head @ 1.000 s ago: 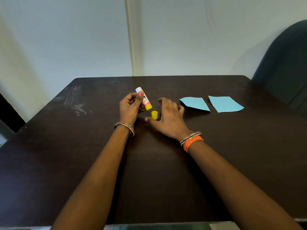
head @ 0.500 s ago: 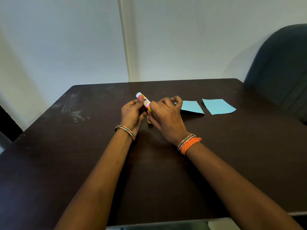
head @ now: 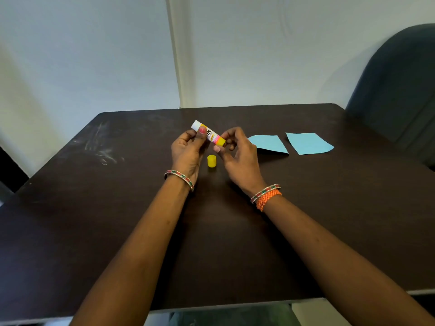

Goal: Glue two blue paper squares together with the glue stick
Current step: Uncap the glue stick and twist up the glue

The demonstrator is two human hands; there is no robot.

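Note:
My left hand (head: pixel 188 150) grips the uncapped glue stick (head: pixel 209 136) by its middle, tilted, white end pointing up and left. The fingers of my right hand (head: pixel 237 156) touch the stick's yellow base end. Its yellow cap (head: pixel 211 160) stands on the table just below the stick, between my two hands. Two light blue paper squares lie flat to the right, side by side and apart: the nearer one (head: pixel 269 144) just beyond my right hand, the farther one (head: pixel 308 143) right of it.
The dark brown table (head: pixel 117 208) has pale scuff marks at its left rear. A dark chair back (head: pixel 397 85) rises past the table's right rear corner. A pale wall stands behind the far edge.
My right hand, which covered the stick's lower end and the cap half a second ago, has drawn back to the right, so the cap on the table shows again.

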